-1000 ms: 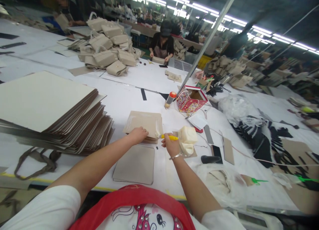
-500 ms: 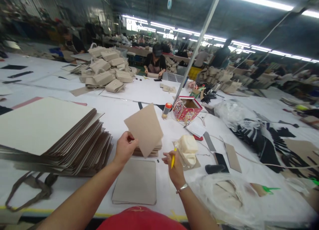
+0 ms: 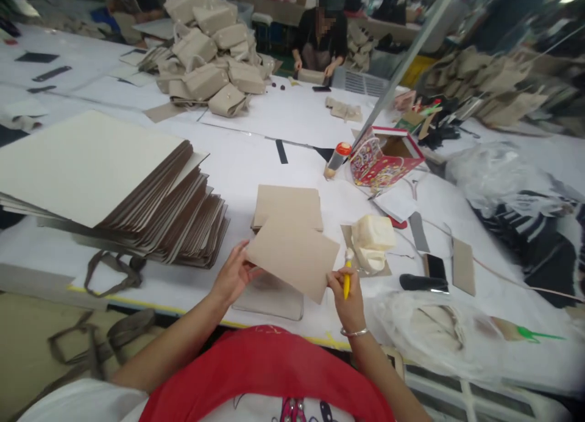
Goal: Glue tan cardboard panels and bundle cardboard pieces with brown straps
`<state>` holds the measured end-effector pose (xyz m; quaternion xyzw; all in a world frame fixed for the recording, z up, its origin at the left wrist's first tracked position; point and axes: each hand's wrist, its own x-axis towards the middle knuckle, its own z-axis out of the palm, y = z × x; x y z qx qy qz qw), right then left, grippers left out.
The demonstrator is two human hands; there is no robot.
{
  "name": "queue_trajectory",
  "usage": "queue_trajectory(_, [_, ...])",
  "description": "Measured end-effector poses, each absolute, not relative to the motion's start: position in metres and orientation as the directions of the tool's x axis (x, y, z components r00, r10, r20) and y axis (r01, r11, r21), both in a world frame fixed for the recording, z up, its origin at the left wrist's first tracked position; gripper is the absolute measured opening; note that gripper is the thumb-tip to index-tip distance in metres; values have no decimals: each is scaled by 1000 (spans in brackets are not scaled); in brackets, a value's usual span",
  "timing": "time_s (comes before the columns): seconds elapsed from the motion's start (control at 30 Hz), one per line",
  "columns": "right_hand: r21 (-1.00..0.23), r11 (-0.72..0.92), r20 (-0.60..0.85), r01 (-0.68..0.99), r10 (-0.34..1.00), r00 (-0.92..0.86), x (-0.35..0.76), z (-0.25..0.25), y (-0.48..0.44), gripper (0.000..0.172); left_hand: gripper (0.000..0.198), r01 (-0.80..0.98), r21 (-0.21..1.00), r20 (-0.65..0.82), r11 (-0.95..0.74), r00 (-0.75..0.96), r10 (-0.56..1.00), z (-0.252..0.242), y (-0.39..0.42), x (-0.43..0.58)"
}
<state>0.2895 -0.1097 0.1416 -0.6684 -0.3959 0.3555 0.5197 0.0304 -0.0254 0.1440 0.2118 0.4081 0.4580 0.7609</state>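
A flat beige panel (image 3: 292,251) is held up between both hands, tilted above the table. My left hand (image 3: 235,271) grips its left corner, thumb underneath. My right hand (image 3: 348,294) pinches the right corner and also keeps a yellow-handled brush (image 3: 347,279) in its fingers, bristles pointing up. Behind the panel lies a stack of beige panels (image 3: 287,204). Below it, partly covered, are flat greyish panels (image 3: 269,303) near the table edge. Right of the stack, a cream plastic container (image 3: 372,233) rests on a beige scrap.
A tall pile of large boards (image 3: 91,172) stands at left. Beige bags (image 3: 205,56) are heaped at the back, where a co-worker (image 3: 322,38) handles one. A red box (image 3: 386,157), a red-capped can (image 3: 337,160), a phone (image 3: 434,267) and a plastic bag (image 3: 434,330) are at right.
The panel has come nearer and lower, over the greyish panels, uncovering the stack behind. My right hand has moved to its right corner and now holds it too. The view has tilted down.
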Motion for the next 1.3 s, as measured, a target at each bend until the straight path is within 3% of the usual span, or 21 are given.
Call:
queue_trajectory(0.17, [-876,-276,-128,395,924,361,296,94,-129,33,38,-59,794,-598,605,102,795,78,-40,0])
queue_trajectory(0.3, [-777,-342,-157,528,918,365,282,65,-123,33,33,395,808,-488,437,33,872,47,-45,-14])
queue_trajectory(0.4, [-714,-368,-182,596,919,350,271,53,-115,33,32,578,762,-410,292,80,909,36,-42,-25])
queue_trajectory(0.77, [-569,-406,-185,715,910,370,258,23,-112,37,29,579,717,-505,389,45,862,6,-31,-29])
queue_trajectory(1.3, [-498,-427,-183,755,902,390,250,22,-106,29,28,556,709,-556,433,64,829,1,-24,-33])
